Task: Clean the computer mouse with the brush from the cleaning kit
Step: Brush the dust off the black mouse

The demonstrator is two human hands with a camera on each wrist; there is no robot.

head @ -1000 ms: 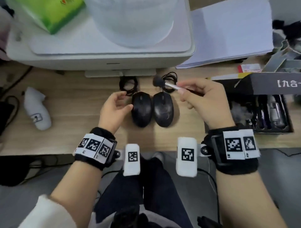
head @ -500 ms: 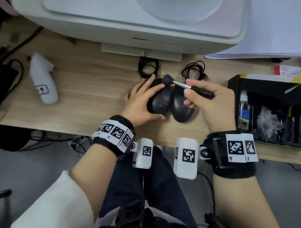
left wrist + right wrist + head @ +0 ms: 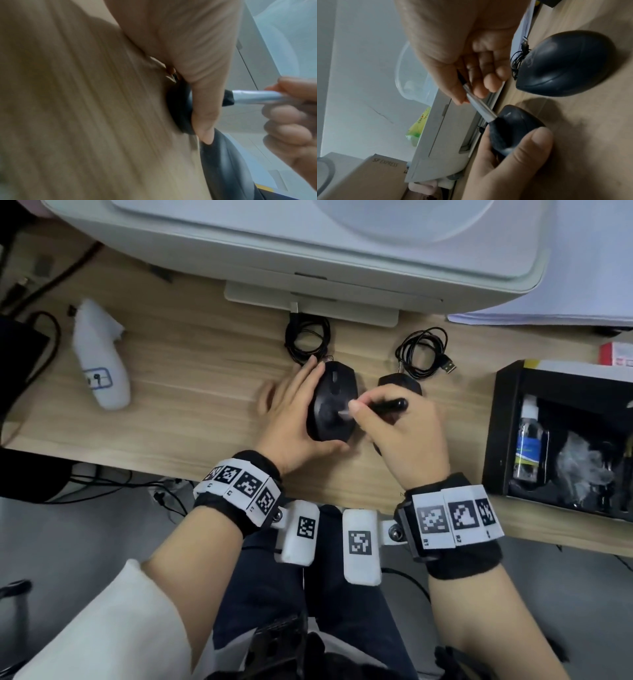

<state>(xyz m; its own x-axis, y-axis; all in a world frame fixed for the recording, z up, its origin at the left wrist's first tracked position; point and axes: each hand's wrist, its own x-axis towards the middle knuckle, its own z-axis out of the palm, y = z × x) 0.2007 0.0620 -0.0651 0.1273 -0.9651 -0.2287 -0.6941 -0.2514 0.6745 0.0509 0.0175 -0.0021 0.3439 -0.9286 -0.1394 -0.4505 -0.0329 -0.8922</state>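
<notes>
Two black mice lie on the wooden desk. My left hand [image 3: 291, 419] grips the left mouse [image 3: 334, 402], fingers along its left side and thumb at its near end. My right hand [image 3: 400, 433] pinches the brush [image 3: 390, 405] by its black handle. Its silver ferrule [image 3: 479, 106] points left and the dark bristles [image 3: 498, 121] press on the back of the left mouse [image 3: 518, 121]. My right hand hides most of the second mouse [image 3: 399, 380] in the head view. It shows whole, untouched, in the right wrist view [image 3: 565, 65]. My left thumb [image 3: 204, 108] presses the mouse's edge.
The open black cleaning kit box [image 3: 507, 433] stands at the right with a small spray bottle [image 3: 531, 440] inside. A white printer [image 3: 308, 251] fills the back of the desk. Coiled mouse cables [image 3: 423, 350] lie before it. A white bottle [image 3: 99, 361] lies at the left.
The brush came down from above the mice's front ends onto the back of the left mouse. My left hand closed round that mouse, and a gap opened between the two mice.
</notes>
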